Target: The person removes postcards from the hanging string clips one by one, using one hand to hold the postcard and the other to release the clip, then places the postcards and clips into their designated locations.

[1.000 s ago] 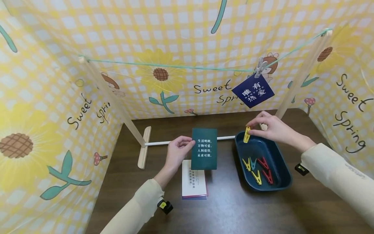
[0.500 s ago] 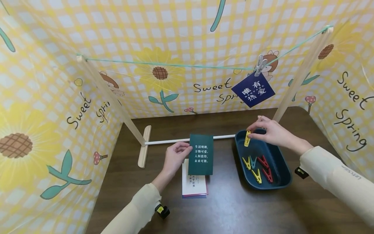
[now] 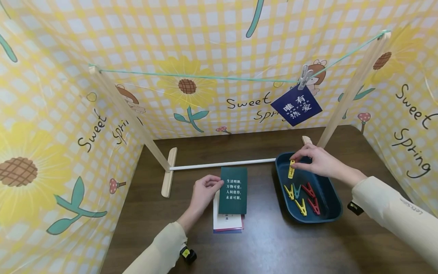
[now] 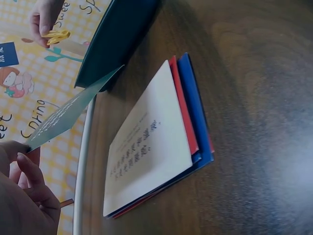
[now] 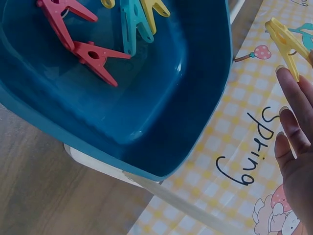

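Between thumb and fingers my left hand [image 3: 205, 192] pinches the left edge of a dark green card [image 3: 233, 190] with white Chinese writing. In the left wrist view that card [image 4: 66, 112] is raised above a stack of cards [image 4: 151, 142], a cream one on top and red and blue ones beneath. My right hand [image 3: 318, 161] pinches a yellow clothespin [image 3: 291, 169] over the far end of a dark blue tub [image 3: 337, 190]. Seen from the right wrist, the yellow clothespin [image 5: 283, 41] is at the fingertips. Red [image 5: 100, 61], teal [image 5: 132, 24] and yellow clothespins lie inside the tub.
A green string [image 3: 205, 77] spans two wooden posts [image 3: 128, 114] behind the hands. From its right part a navy card [image 3: 297, 105] hangs tilted by a clear clothespin [image 3: 304, 77]. A white rod [image 3: 195, 166] runs low between the posts, above the brown table [image 3: 260, 243].
My left hand has lowered the green card and brought it slightly left, over the card stack. My right hand has come down a little with the yellow clothespin.
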`<act>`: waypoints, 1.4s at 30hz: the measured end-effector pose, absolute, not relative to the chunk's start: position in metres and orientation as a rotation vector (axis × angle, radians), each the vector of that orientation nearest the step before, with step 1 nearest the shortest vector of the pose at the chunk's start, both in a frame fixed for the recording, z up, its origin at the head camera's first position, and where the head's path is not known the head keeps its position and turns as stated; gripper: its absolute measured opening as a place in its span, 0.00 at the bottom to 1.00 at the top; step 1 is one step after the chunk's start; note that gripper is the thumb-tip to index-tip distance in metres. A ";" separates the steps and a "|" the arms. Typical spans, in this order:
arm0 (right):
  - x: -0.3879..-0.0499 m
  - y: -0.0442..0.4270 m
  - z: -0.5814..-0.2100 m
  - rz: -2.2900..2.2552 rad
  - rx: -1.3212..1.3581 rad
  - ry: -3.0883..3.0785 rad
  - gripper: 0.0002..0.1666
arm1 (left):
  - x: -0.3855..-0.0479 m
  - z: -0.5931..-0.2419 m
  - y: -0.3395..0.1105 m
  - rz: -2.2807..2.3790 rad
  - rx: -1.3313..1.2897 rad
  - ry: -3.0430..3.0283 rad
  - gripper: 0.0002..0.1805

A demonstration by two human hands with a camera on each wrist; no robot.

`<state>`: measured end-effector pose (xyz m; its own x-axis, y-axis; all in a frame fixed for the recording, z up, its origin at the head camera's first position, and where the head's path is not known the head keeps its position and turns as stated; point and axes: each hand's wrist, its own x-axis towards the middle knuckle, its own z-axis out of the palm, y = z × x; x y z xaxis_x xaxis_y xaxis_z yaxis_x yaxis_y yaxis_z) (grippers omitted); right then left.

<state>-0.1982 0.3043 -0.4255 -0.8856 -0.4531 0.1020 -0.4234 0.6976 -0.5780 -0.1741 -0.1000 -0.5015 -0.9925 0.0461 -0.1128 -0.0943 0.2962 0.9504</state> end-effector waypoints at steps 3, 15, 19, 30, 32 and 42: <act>-0.198 0.304 -0.428 -0.949 -0.749 2.851 0.11 | -0.173 -0.506 -0.101 1.809 -0.051 2.421 0.09; -0.195 0.307 -0.440 -0.964 -0.715 2.807 0.11 | -0.169 -0.522 -0.110 1.802 -0.144 2.339 0.09; -0.195 0.307 -0.442 -0.963 -0.691 2.803 0.12 | -0.166 -0.526 -0.112 1.782 -0.159 2.332 0.09; -0.195 0.300 -0.446 -0.911 -0.646 2.799 0.13 | -0.163 -0.532 -0.124 1.641 -0.146 2.397 0.10; -0.196 0.300 -0.447 -0.893 -0.622 2.795 0.14 | -0.163 -0.533 -0.126 1.609 -0.148 2.411 0.10; -0.199 0.300 -0.452 -0.837 -0.606 2.796 0.12 | -0.161 -0.538 -0.131 1.323 -0.011 2.634 0.08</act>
<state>-0.1986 0.3000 -0.4520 -0.9052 -0.4235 -0.0363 -0.3339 0.7612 -0.5559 -0.1614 -0.1313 -0.5380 -0.9813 0.0798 -0.1752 -0.0928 0.6009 0.7939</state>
